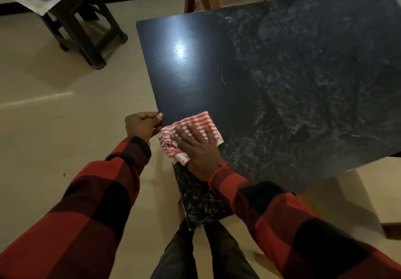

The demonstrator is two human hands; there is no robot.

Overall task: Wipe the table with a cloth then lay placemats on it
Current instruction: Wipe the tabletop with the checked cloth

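Right hand [196, 146]: fingers straight, spread, pressing striped cloth [191, 134] flat on black table [282, 72]. Left hand [142, 124]: fingers curled, gripping table edge.

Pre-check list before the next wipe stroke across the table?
1. Cloth flat under right hand: ok, straight fingers press it down.
2. Left hand bracing the table edge: ok, it grips the left edge.
3. Left part of the top wiped: ok, smooth and glossy there.
4. Right part and near corner wiped: not ok, pale smears remain.
5. Stroke path free of objects: ok.
6. Placemats ready: cannot tell, none in view.
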